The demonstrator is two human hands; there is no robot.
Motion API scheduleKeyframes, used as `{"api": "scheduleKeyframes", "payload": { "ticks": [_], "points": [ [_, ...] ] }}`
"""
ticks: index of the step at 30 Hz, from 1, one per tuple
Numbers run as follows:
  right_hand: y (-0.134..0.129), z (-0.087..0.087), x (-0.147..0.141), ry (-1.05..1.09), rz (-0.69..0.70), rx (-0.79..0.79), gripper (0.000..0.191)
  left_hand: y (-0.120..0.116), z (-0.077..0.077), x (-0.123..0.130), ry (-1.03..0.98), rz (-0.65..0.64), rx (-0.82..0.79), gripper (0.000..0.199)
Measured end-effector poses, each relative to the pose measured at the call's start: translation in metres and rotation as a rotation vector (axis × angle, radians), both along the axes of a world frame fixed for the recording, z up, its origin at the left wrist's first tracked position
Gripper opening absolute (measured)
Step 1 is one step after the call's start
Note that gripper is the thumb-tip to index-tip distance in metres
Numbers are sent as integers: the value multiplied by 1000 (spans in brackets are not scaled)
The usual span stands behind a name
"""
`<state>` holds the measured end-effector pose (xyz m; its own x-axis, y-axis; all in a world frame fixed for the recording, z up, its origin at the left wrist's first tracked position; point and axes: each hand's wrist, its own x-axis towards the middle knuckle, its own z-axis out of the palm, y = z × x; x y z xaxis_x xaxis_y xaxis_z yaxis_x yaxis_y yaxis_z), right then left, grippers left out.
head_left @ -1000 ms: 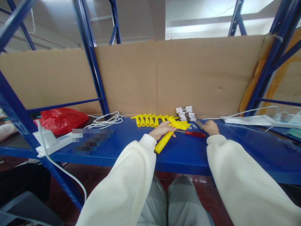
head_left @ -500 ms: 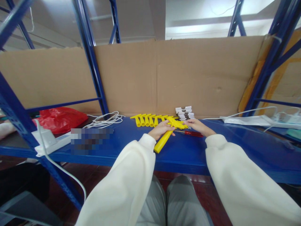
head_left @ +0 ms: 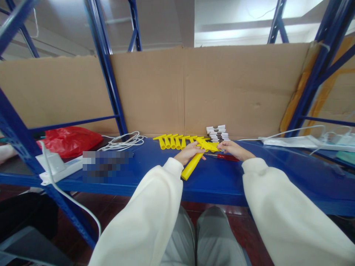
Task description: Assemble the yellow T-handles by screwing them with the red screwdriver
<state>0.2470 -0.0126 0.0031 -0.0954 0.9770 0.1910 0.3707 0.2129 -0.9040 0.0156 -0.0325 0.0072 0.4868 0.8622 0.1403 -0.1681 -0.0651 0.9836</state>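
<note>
My left hand (head_left: 191,152) is closed around a yellow T-shaped plastic handle (head_left: 192,167), whose thick tube slants down toward the shelf's front edge. The head of this handle stretches right, up to my right hand (head_left: 232,149). There the fingertips are pinched at the end of the head, around something small that I cannot make out. Behind my left hand stand several similar yellow T-shaped handles (head_left: 172,141) in a row. A stack of small white pieces with dark marks (head_left: 217,133) lies just behind my right hand. Under the right hand is a screwdriver with a red handle (head_left: 226,157).
A cardboard sheet (head_left: 235,88) closes off the back of the blue shelf (head_left: 155,173). To the left are a coiled white cable (head_left: 129,139), a red plastic bag (head_left: 72,141) and a white power strip (head_left: 62,171). Blue metal posts (head_left: 109,74) rise at both sides.
My right fingertips have shifted slightly at the end of the yellow head. My left hand keeps its hold, and the row of handles stays in place.
</note>
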Motion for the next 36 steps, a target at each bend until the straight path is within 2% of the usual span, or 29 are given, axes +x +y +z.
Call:
{"api": "scheduleKeyframes", "payload": {
  "ticks": [6,9,12,17,19,24,28,32,36],
  "points": [
    [-8,1,-6,132,174,-27,22,-3,3,-1,-7,-5,4,32],
    [-9,4,-6,203,176,-27,23,-6,5,-1,-14,7,-8,28],
    [-8,7,-5,274,58,-20,18,-7,6,0,-17,83,-37,26],
    [-2,9,-2,322,-331,-37,15,-5,8,2,-63,315,-90,25],
    [-1,9,-2,288,-419,-48,16,-5,10,3,-87,384,-101,25],
    [-1,11,-10,128,-444,-3,16,-4,11,4,-148,470,-115,24],
    [6,13,-22,71,-470,10,23,-1,9,4,-164,471,-112,23],
    [20,16,-33,26,-558,-16,28,-1,10,3,-166,459,-126,21],
    [33,14,-39,-17,-596,-30,27,-5,14,4,-178,450,-150,22]
  ]
}}
